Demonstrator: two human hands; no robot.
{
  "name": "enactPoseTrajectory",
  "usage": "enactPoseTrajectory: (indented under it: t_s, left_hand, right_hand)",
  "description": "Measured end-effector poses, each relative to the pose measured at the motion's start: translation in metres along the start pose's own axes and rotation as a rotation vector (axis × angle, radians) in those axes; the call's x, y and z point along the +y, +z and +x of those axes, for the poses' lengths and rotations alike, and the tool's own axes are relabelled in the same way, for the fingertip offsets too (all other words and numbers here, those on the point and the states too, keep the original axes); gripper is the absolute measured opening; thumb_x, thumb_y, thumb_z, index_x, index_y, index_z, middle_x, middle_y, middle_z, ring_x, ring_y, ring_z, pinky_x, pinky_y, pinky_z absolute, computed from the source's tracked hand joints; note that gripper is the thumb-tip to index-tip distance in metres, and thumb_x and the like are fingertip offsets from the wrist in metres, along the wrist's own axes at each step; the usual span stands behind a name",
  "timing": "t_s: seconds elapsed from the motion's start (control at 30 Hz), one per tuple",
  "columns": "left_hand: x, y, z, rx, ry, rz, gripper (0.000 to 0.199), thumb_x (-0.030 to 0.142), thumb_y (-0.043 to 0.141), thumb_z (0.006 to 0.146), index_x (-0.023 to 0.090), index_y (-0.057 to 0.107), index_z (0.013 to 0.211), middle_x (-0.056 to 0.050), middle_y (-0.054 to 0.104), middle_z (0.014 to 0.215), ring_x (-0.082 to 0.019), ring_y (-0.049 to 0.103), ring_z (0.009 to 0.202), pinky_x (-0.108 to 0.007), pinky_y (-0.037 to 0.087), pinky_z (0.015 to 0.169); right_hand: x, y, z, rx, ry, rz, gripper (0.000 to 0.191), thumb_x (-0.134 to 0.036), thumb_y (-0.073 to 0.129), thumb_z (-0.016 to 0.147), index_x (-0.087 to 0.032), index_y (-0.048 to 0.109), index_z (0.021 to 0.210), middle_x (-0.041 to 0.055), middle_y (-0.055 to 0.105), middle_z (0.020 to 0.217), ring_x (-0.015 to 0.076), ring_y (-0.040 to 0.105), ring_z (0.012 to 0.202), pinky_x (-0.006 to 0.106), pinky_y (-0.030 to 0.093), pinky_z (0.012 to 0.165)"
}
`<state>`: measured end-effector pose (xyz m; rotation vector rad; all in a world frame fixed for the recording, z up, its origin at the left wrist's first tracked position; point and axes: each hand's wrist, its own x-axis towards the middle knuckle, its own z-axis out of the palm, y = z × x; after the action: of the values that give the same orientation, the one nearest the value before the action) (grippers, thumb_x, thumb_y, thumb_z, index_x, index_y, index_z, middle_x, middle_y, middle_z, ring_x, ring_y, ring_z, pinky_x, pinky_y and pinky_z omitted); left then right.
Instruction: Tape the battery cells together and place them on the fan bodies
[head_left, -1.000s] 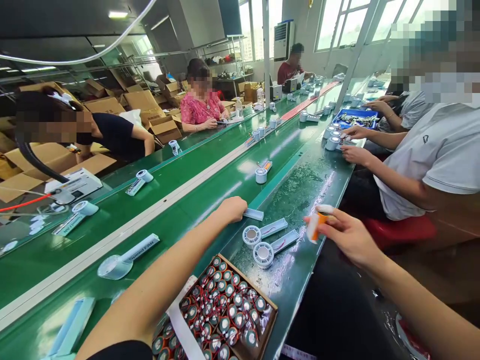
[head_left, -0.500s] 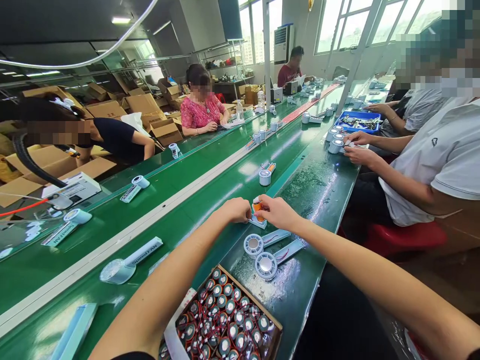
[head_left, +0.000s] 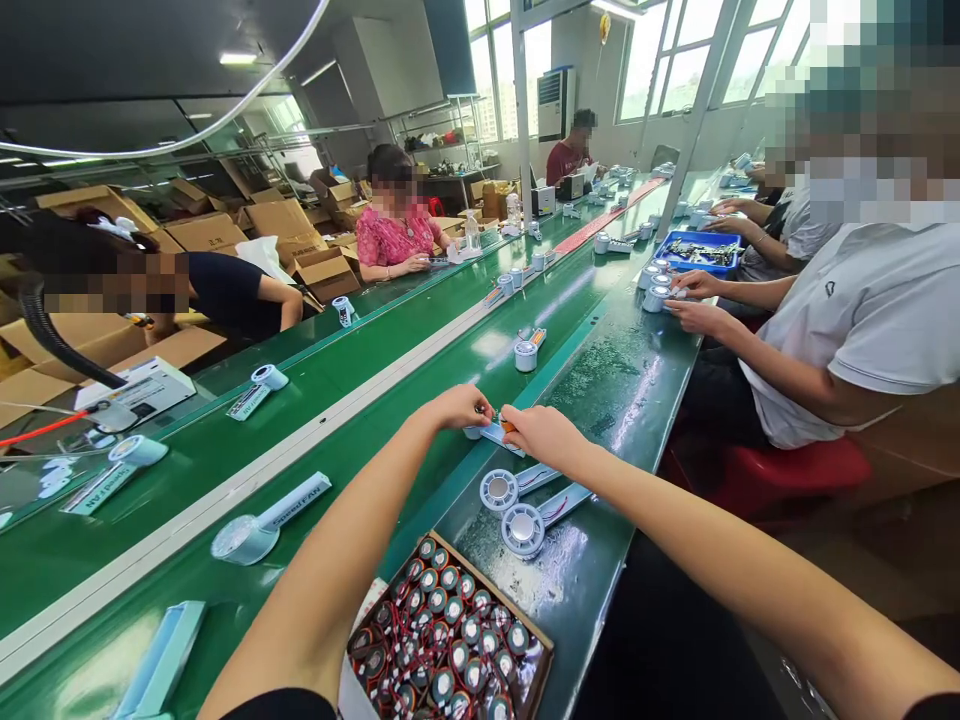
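My left hand [head_left: 466, 408] is closed in a pinch on a small dark part by the top of a light-blue fan body [head_left: 501, 436]. Close beside it, my right hand [head_left: 534, 432] has its fingers wrapped round an orange cylinder [head_left: 508, 426], only partly visible. The fan body lies below both hands at the edge of the green belt. Nearer me, two open fan bodies with round silver centres [head_left: 499, 490] [head_left: 523, 530] lie side by side on the table. A cardboard box [head_left: 546, 655] of battery cells with red wires [head_left: 450, 605] stands between my forearms.
Fan units lie along the green belt [head_left: 360, 440], one [head_left: 527, 350] just beyond my hands. At right, a person in a white shirt [head_left: 877, 300] works near a blue tray [head_left: 697, 252]. More people sit across the line.
My hands have drawn close together; the orange cylinder has tilted from upright and is now mostly covered by my right fingers. The whole view has shifted slightly.
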<state>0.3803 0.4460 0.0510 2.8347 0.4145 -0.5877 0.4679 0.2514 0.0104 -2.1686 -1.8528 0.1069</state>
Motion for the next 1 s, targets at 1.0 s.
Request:
enactPoseTrajectory:
  t_s: [1.0]
  left_hand:
    - [0.015,0.042,-0.142,0.519,-0.235,-0.404,0.046,0.039,0.059,0.095,0.023,0.054,0.138,-0.007,0.068,0.131,-0.019,0.07,0.105,-0.033,0.056,0.095]
  right_hand:
    - [0.096,0.041,-0.232,0.302,0.259,0.641,0.034,-0.051,0.058,0.096,-0.029,0.075,0.114,0.0071,0.073,0.124,0.0279,0.068,0.118,0.047,0.051,0.108]
